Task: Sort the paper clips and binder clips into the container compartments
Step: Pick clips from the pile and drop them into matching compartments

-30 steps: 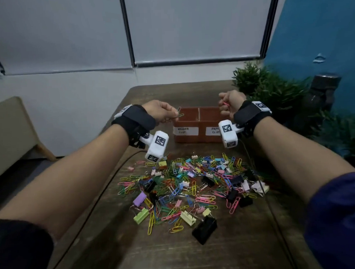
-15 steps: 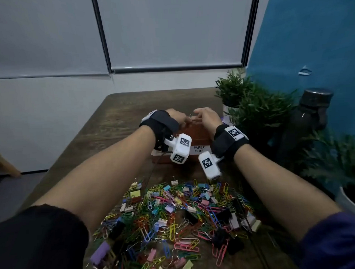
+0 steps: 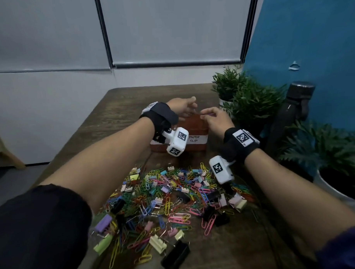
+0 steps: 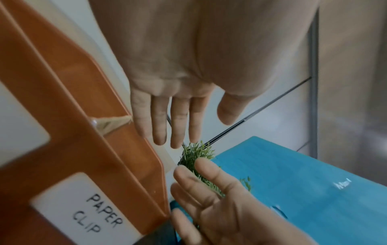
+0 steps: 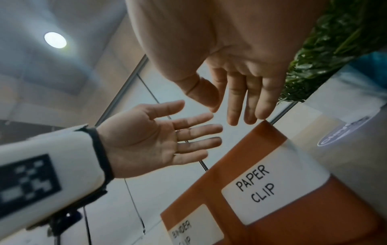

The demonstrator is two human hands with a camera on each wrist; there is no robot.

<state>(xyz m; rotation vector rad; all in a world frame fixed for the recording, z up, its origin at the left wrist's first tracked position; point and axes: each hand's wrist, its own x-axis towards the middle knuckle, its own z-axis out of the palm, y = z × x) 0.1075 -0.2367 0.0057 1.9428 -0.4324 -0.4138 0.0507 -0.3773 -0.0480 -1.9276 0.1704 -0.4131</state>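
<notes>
while both hands hover over the orange container, the left hand and the right hand have their fingers spread and hold nothing, as both wrist views show plainly; the left sits above the container's middle, the right above the end nearer the plants, over the compartment labelled paper clip

the heap of paper clips and binder clips lies on the table on the person's side of the container, well apart from both hands, so most of the sorting looks undone

risks, as i judge them: the clips in the heap are tangled, so a pinch may drag several out and put a binder clip in with the paper clips; a forearm crossing low on the way back could sweep clips off the table edge; and the container looks light, so a knock from either wrist camera might shift it

the head view alone shows the heap and how the arms cross it, but not the palms; the wrist views show bare palms and straight fingers, and the right wrist view also catches the binder clip label, which the left wrist camera hides from the head view; no view shows inside the compartments
</notes>
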